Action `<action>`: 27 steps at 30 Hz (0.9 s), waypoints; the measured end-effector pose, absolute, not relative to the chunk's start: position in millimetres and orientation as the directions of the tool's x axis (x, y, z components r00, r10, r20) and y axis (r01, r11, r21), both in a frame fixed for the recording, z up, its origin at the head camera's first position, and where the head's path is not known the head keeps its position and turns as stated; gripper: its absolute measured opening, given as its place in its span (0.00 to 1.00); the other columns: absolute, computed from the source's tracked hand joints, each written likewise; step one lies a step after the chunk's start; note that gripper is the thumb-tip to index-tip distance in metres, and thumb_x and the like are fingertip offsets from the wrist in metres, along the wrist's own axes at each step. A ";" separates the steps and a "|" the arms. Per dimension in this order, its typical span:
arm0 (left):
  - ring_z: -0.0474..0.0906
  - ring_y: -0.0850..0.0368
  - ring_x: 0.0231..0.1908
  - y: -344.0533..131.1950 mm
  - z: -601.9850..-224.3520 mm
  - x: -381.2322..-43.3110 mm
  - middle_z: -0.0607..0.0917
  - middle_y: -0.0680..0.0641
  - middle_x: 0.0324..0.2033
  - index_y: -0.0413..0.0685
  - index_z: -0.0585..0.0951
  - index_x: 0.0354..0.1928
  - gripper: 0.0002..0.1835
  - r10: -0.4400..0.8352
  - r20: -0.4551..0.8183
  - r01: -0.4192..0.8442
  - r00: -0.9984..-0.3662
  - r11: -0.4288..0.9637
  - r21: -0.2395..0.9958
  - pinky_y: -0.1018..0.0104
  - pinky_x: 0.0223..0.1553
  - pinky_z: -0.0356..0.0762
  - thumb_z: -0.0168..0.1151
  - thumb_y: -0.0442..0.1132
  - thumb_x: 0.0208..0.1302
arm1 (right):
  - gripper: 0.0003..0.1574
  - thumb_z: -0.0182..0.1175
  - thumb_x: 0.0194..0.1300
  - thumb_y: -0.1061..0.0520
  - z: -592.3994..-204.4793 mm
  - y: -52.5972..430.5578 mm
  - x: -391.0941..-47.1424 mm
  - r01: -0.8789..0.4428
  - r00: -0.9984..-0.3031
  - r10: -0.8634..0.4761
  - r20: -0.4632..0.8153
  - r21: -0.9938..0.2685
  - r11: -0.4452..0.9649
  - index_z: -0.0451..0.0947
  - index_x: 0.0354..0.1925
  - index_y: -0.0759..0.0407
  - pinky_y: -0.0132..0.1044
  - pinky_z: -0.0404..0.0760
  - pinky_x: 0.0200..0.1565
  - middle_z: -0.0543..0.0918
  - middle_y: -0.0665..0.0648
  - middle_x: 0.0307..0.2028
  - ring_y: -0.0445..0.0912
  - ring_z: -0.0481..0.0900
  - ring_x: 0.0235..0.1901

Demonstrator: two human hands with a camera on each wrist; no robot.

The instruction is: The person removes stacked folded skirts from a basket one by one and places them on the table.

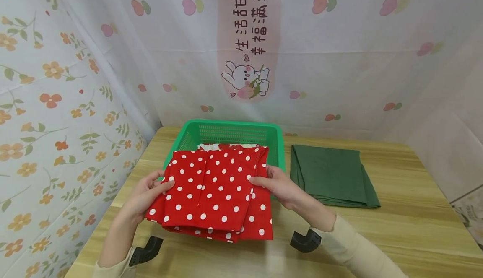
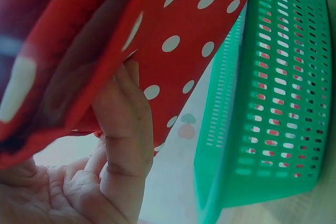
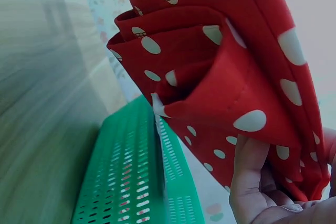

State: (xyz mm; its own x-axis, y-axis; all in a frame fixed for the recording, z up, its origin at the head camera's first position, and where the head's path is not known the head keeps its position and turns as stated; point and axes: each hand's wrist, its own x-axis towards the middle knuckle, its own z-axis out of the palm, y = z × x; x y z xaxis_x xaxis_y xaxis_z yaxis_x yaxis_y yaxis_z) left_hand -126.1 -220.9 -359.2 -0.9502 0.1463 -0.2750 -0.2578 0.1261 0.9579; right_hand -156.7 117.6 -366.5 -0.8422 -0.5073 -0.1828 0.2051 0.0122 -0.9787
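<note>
A folded red cloth with white polka dots (image 1: pixel 211 190) is held up between my two hands, in front of and partly over the green basket (image 1: pixel 281 144). My left hand (image 1: pixel 145 194) pinches its left edge, thumb on top and fingers beneath. On the right edge my right hand (image 1: pixel 281 185) grips it the same way. Both wrist views show several folded layers of the dotted cloth (image 2: pixel 173 40) with fingers curled under them. Inside the basket, a white and red patterned cloth (image 1: pixel 226 146) shows behind the dotted one; its lower part is hidden.
A folded dark green cloth (image 1: pixel 330 175) lies on the wooden table (image 1: pixel 400 223) right of the basket. Behind the table hangs a printed white curtain (image 1: pixel 339 60), and a floral curtain (image 1: pixel 56 123) stands along the left side.
</note>
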 end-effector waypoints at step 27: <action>0.84 0.51 0.36 -270.5 -398.8 -65.7 0.85 0.53 0.36 0.58 0.70 0.46 0.08 0.223 -0.367 -0.377 -0.903 -0.004 0.926 0.51 0.36 0.81 0.51 0.36 0.69 | 0.29 0.60 0.61 0.61 -400.2 85.5 -102.6 0.158 -0.781 -0.605 -0.156 -0.986 0.050 0.63 0.57 0.67 0.41 0.81 0.44 0.78 0.60 0.49 0.51 0.81 0.46</action>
